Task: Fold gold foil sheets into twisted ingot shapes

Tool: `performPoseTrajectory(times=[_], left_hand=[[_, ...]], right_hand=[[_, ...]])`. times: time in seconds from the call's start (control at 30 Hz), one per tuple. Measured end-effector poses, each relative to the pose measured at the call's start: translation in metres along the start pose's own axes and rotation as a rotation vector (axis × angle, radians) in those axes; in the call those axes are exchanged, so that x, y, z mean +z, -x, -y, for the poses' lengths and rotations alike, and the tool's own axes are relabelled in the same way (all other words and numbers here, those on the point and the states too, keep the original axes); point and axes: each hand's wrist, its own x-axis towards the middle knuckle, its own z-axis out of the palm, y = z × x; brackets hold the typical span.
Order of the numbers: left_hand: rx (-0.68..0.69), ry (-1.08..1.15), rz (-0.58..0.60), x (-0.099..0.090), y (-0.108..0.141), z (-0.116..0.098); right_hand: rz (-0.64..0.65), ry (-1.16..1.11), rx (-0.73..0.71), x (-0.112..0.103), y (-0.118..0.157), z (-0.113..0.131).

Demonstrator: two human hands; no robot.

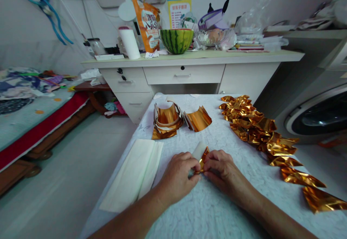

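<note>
Near the middle of the cloth-covered table, my left hand (pixel 180 174) and my right hand (pixel 223 170) are closed, fingertips pinching a small piece of gold foil paper (pixel 205 154) from both sides. A whitish part (pixel 200 148) sticks out beyond the foil; whether it is the paper's back or a separate piece I cannot tell. My fingers hide much of the piece. Ahead lie a banded stack of curved gold foil paper (pixel 166 118) and a looser curved stack (pixel 199 119). White paper sheets (pixel 130 172) lie flat beside my left forearm. Along the right edge runs a heap of folded gold foil pieces (pixel 252 127).
A white desk (pixel 187 74) stands behind the table, holding a half watermelon (pixel 176 41), an orange snack bag (pixel 148 25), a white roll (pixel 129 43) and plastic bags. A washing machine (pixel 309 90) is at the right. A bed (pixel 40 123) is at the left.
</note>
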Motion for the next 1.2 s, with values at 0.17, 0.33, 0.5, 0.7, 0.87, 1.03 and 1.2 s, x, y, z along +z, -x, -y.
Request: performPoseTrajectory(times=[0.17, 0.33, 0.5, 0.7, 0.87, 1.03, 1.2], left_hand=[[0.023, 0.03, -0.013, 0.0, 0.001, -0.001], [0.06, 0.021, -0.045, 0.001, 0.001, -0.001], [0.108, 0.003, -0.011, 0.002, 0.0, 0.002], [0.122, -0.014, -0.004, 0.003, 0.0, 0.002], [0.09, -0.012, -0.022, 0.003, -0.001, 0.001], [0.014, -0.023, -0.047, 0.003, 0.001, 0.002], [-0.01, -0.014, -0.056, 0.004, 0.001, 0.002]], right_hand=[[-0.031, -0.018, 0.022, 0.004, 0.001, 0.002], [-0.064, 0.014, -0.022, 0.0, 0.002, 0.004], [-0.039, 0.048, -0.063, -0.004, 0.003, 0.004], [0.008, -0.006, -0.089, 0.0, 0.003, -0.001], [0.02, -0.054, -0.019, 0.0, 0.003, -0.001], [0.041, -0.058, 0.075, -0.004, 0.002, 0.006], [0.043, -0.014, 0.167, -0.003, -0.002, 0.01]])
